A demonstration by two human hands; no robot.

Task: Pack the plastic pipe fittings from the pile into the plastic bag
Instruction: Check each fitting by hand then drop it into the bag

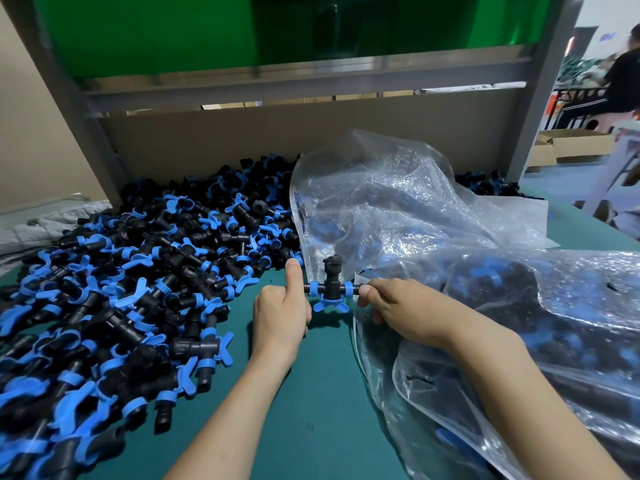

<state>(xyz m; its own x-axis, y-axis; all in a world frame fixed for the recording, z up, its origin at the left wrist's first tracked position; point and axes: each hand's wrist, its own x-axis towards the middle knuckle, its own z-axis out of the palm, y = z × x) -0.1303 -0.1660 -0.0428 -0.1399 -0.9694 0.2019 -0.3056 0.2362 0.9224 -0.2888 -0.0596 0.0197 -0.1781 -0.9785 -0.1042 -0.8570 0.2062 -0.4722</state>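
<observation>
Both ends of one fitting (330,289) are in your hands. Your left hand (280,317) curls its fingers round the left stub, with the thumb sticking straight up. Your right hand (398,306) pinches the right stub between thumb and fingertips. The fitting is a black tee with blue collars. Its third branch points up and a blue winged handle hangs below. You hold it level, just above the green worktop (311,410) and right in front of the bag (398,202).

That bag is clear and crumpled. It stands just behind the fitting, and dark fittings show dimly through its wall. A second bag (554,323), packed with fittings, lies on the worktop to the right, and your right forearm rests across it.

To your left the pile (138,271) of black and blue fittings spreads over the worktop, from the near edge back to a cardboard wall (277,140). A grey frame (311,81) with a green panel (173,29) rises above the cardboard. Far right, beyond the frame, a person (620,84) in dark clothes is near open boxes (571,147) on the floor.
</observation>
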